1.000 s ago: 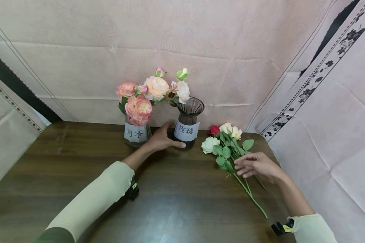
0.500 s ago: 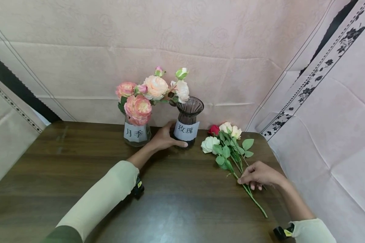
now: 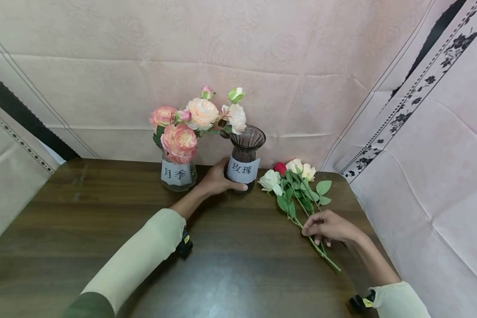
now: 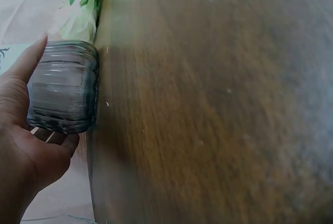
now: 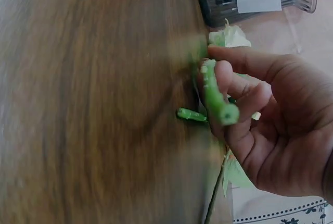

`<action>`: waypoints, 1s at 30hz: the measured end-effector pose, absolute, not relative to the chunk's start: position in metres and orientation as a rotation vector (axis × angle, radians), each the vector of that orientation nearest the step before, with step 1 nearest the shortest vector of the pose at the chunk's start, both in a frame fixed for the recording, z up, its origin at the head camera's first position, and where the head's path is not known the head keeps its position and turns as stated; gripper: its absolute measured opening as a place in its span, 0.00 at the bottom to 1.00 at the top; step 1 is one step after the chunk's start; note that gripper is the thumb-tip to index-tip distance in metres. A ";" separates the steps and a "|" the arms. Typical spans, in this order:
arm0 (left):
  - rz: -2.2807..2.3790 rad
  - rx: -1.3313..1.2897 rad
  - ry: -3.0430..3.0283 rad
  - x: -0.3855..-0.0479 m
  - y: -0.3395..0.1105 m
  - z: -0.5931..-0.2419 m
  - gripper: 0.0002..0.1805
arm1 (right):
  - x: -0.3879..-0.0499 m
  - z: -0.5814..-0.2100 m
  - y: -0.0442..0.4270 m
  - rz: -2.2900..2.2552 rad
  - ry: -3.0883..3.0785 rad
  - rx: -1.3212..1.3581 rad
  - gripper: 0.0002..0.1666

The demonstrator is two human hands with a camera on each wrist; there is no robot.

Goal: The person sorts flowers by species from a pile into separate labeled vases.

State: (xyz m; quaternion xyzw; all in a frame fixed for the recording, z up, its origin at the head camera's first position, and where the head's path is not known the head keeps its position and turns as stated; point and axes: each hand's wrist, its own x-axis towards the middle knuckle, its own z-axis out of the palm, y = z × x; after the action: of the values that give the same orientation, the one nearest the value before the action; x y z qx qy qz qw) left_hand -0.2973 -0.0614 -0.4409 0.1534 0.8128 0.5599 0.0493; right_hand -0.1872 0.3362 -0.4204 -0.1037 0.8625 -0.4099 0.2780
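My left hand (image 3: pixel 217 180) grips the lower part of a dark ribbed glass vase (image 3: pixel 245 152), which stands upright with a white label. In the left wrist view, the thumb lies along one side of the vase (image 4: pixel 65 86) and fingers show beyond its base. To the right, my right hand (image 3: pixel 331 226) pinches the green stem of a white rose (image 3: pixel 270 180). The right wrist view has this stem (image 5: pixel 212 91) between thumb and fingers, its cut end toward the camera. Beneath and beside it lie a red rose (image 3: pixel 280 168) and cream roses (image 3: pixel 294 166) with green leaves.
Left of the dark vase stands a clear labelled vase (image 3: pixel 178 176) with pink and peach flowers (image 3: pixel 179 143); some blooms lean over toward the dark vase's rim. The brown wooden table (image 3: pixel 206 269) meets a pale cloth backdrop (image 3: pixel 143 79) behind and at the sides.
My right hand has come down onto the stems and taken hold of one. The white rose and its stem have shifted slightly left and away from me. The left hand keeps its grip on the vase.
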 end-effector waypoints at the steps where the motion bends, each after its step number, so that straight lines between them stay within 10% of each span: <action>1: 1.719 0.472 2.458 -0.298 -0.061 -0.441 0.60 | -0.187 -0.420 0.335 -1.107 2.312 -0.276 0.11; 30: 1.789 0.424 2.537 -0.305 -0.052 -0.437 0.57 | -0.195 -0.426 0.299 -1.524 2.021 -0.027 0.21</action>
State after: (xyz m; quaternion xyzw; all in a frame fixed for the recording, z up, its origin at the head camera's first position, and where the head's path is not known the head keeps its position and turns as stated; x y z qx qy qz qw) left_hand -0.3054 -0.0522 -0.4372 0.1354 0.8097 0.5710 0.0043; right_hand -0.1946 0.2986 -0.4259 -0.0102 0.7615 -0.5743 0.3003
